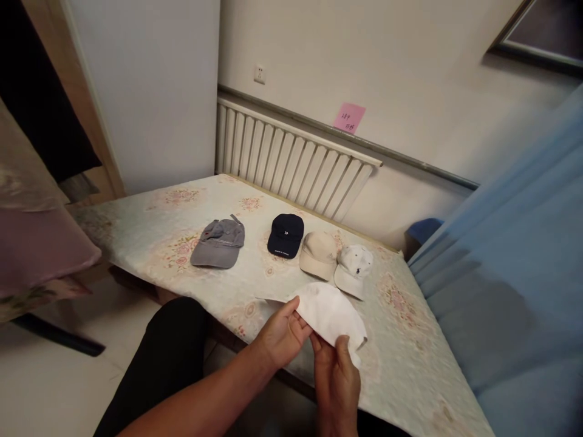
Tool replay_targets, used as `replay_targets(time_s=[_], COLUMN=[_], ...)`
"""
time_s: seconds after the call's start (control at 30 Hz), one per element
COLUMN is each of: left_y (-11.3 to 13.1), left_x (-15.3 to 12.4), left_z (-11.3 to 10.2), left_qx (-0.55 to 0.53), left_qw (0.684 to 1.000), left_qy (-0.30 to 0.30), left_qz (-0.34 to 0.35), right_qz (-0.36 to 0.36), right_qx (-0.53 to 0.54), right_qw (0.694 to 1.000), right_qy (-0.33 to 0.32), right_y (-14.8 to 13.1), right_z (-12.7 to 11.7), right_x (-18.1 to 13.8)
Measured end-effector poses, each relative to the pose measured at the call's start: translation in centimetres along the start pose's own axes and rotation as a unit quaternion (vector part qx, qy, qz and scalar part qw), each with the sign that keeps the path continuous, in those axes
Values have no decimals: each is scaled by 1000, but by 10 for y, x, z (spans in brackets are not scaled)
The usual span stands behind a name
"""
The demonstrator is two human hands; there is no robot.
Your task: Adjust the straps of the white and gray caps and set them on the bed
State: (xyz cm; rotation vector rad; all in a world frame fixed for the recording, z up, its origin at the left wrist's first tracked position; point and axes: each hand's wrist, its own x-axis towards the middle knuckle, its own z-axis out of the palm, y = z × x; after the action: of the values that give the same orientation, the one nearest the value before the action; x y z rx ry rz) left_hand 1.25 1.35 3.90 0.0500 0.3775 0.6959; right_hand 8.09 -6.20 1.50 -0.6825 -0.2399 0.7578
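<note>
Here both hands, left [282, 334] and right [337, 379], grip white cap [330, 312]; navy cap [285, 235] lettering unreadable.

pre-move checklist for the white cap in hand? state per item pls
1. Left hand grips the white cap at its left edge: ok.
2. Right hand pinches the cap's near edge: ok.
3. Cap held low over the bed; touching it or not: cannot tell.
4. Row of four caps lies apart from the held one, grey cap, navy cap, beige cap, small white cap: ok.
5. Bare bed between the grey and navy caps: ok.
6. Held cap's brim and front, folded under the hands: cannot tell.
</note>
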Motion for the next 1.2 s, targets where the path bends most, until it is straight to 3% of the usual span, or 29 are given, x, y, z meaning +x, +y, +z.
replay_targets(time_s=[0.2,0.33,0.5,0.7,1.03,1.2], left_y=[9,3,-13,-13,5,-6], left_x=[1,-1,-7,-10,-8,-9], left_z=[-1,-3,-7,-10,-8,-13], left_qx=[-3,1,11,27,-3,-1], left_qw=[999,1000,999,998,998,997], left_qy=[34,20,-34,-54,-40,-58], left_qz=[18,20,1,3,46,52], right_qz=[-18,-46,-56,-32,7,-16], right_qx=[-1,-20,-107,-95,-1,-16], right_qw=[1000,998,992,991,1000,1000], right_qy=[-18,-29,27,92,-1,17], right_y=[-5,2,16,16,12,17], right_z=[1,3,5,6,5,2], right_x=[1,-2,-9,-9,-4,-7])
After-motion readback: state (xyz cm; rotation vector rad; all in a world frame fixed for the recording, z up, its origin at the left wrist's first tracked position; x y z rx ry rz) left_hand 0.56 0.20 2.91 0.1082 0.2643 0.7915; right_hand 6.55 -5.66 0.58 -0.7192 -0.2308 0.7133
